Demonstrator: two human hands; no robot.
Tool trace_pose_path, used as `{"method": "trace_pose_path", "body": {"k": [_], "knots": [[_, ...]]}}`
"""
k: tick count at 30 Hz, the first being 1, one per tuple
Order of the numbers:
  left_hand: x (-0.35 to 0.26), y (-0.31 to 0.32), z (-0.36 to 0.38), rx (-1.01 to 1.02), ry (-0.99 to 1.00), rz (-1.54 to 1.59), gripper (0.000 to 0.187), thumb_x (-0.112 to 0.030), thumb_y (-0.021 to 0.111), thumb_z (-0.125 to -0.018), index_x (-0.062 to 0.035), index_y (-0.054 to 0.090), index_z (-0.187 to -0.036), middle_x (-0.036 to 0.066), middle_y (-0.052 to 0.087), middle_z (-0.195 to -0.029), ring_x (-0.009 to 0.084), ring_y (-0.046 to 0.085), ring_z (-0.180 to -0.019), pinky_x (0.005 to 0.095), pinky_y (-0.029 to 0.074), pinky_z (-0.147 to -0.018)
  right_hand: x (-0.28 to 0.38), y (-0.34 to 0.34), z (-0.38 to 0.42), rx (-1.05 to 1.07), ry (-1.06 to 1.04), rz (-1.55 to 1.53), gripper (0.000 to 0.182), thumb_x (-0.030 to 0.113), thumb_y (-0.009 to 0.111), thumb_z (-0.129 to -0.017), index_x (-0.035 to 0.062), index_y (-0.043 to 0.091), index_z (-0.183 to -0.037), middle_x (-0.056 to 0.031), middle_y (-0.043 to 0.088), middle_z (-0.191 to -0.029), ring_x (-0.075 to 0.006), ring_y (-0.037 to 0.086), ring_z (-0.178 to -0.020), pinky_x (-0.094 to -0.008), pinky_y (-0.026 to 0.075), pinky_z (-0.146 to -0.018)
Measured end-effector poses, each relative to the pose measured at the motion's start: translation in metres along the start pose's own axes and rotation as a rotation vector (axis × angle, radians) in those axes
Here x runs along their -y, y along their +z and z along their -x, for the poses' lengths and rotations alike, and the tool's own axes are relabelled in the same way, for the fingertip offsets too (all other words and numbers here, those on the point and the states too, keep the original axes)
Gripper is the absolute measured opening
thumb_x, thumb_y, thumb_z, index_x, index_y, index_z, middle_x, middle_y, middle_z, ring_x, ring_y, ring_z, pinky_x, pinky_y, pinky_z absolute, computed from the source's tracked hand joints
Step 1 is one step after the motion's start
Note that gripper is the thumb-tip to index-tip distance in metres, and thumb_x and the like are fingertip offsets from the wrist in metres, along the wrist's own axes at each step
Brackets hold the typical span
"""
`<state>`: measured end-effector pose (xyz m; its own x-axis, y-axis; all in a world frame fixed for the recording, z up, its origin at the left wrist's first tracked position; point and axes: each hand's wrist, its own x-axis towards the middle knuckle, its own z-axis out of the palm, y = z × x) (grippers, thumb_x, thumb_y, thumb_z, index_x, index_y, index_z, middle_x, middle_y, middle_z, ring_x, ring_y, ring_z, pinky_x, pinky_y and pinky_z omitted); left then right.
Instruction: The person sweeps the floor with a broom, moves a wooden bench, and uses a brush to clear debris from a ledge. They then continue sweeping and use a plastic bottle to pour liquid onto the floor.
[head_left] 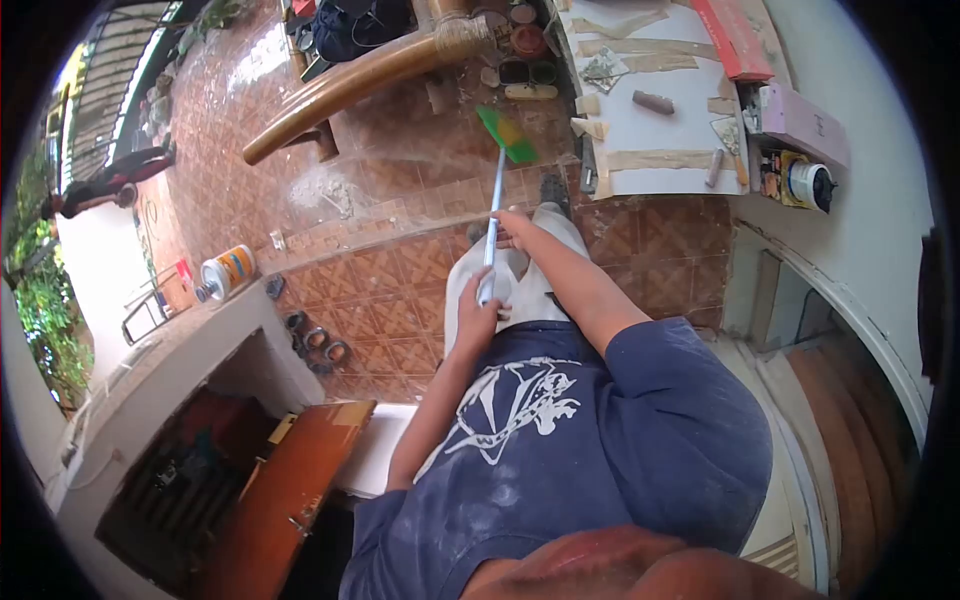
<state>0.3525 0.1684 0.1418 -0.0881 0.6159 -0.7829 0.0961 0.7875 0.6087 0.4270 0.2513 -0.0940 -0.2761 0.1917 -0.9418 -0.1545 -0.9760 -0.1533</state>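
Observation:
A broom with a pale blue handle [498, 185] and a green and yellow head [508, 135] extends away from my body over the tiled floor. My left hand [480, 305] is wrapped round the lower end of the handle, near my lap. Farther up the handle, my right hand [512, 229] grips it too. The broom head rests on or just above the floor, between the wooden beam and the white table. White debris [335, 195] lies on the tiles to the left of the broom.
A white table [640, 130] with tools and tape stands at the upper right. A long wooden beam [350, 80] crosses the upper middle. A paint can [228, 270] sits on the left ledge. An orange-brown wooden door [285, 490] stands open at the lower left.

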Motion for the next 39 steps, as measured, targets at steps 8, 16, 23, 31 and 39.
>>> {"method": "trace_pose_path", "body": {"k": [8, 16, 23, 31, 39], "knots": [[-0.042, -0.092, 0.023, -0.043, 0.088, 0.006, 0.053, 0.009, 0.044, -0.071, -0.0036, 0.046, -0.122, 0.011, 0.051, -0.105, 0.0105, 0.053, -0.063, 0.0219, 0.047, -0.053, 0.015, 0.053, -0.027, 0.038, 0.008, 0.487, 0.052, 0.042, 0.055, -0.080, 0.0019, 0.048, -0.111, -0.0152, 0.056, -0.091, -0.0271, 0.062, -0.069, -0.0384, 0.051, -0.047], [-0.087, -0.202, 0.006, -0.058, 0.211, 0.166, 0.034, 0.005, 0.042, -0.072, 0.0026, 0.053, -0.104, 0.011, 0.057, -0.097, 0.0142, 0.059, -0.066, 0.0262, 0.054, -0.059, 0.060, -0.011, 0.007, -0.305, -0.338, 0.894, 0.045, 0.036, 0.057, -0.079, 0.0024, 0.053, -0.109, -0.0157, 0.062, -0.088, -0.0232, 0.063, -0.064, -0.0377, 0.051, -0.049], [-0.125, -0.259, -0.015, -0.040, 0.191, 0.124, 0.033, 0.002, 0.039, -0.077, 0.0027, 0.049, -0.109, 0.014, 0.057, -0.105, 0.0196, 0.064, -0.071, 0.0269, 0.053, -0.061, 0.052, -0.071, 0.012, -0.523, -0.238, 0.483, 0.031, 0.030, 0.056, -0.083, 0.0078, 0.054, -0.105, -0.0093, 0.058, -0.076, -0.0205, 0.057, -0.054, -0.0344, 0.049, -0.044], [-0.164, -0.274, -0.093, -0.446, 0.121, -0.083, 0.029, -0.006, 0.040, -0.079, -0.0023, 0.051, -0.106, 0.012, 0.059, -0.102, 0.0113, 0.052, -0.060, 0.0200, 0.042, -0.049, 0.097, -0.088, -0.080, -0.369, -0.260, 0.400, 0.030, 0.029, 0.057, -0.083, 0.0078, 0.054, -0.103, -0.0056, 0.055, -0.069, -0.0156, 0.053, -0.049, -0.0322, 0.044, -0.041], [-0.121, -0.251, -0.180, -0.797, -0.055, -0.319, 0.018, -0.013, 0.048, -0.087, -0.0015, 0.059, -0.095, 0.005, 0.058, -0.092, 0.0115, 0.053, -0.076, 0.0194, 0.040, -0.049, 0.179, -0.124, -0.296, -0.371, -0.186, 0.322, 0.032, 0.027, 0.058, -0.080, 0.0046, 0.053, -0.103, -0.0080, 0.058, -0.074, -0.0152, 0.054, -0.049, -0.0322, 0.043, -0.041]]}}
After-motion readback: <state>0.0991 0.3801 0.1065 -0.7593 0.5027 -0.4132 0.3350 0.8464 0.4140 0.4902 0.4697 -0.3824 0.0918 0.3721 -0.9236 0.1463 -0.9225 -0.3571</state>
